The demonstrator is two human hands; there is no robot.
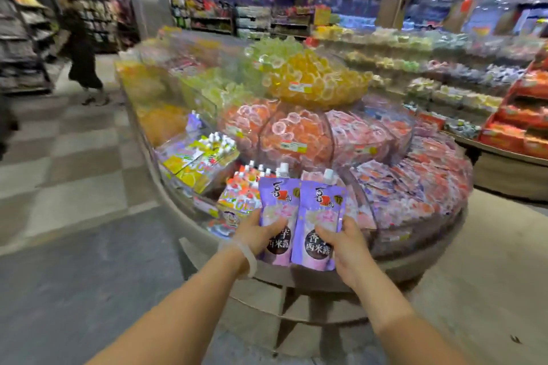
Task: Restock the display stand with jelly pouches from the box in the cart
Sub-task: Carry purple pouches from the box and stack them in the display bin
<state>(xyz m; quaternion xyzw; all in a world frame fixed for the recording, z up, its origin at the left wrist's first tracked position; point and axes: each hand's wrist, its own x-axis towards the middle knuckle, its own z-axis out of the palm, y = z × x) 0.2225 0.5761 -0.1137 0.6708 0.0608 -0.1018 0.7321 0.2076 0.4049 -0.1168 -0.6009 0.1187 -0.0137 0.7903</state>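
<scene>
Two purple jelly pouches with white spouts stand upright in front of me, side by side. My left hand (pixel 261 231) grips the left pouch (pixel 277 201) near its lower half. My right hand (pixel 344 243) grips the right pouch (pixel 320 210) the same way. Both pouches are held over the front rim of the round tiered display stand (pixel 394 268). Just behind them, compartments hold orange-and-white spouted pouches (pixel 244 187) and yellow spouted pouches (pixel 204 154). The box and the cart are out of view.
Upper tiers hold heaps of yellow jelly cups (pixel 314 77) and orange ones (pixel 284 130); pink packets (pixel 415 181) fill the right side. A person (pixel 81 50) walks in the aisle at the left. Red boxes (pixel 522 115) are stacked at the right.
</scene>
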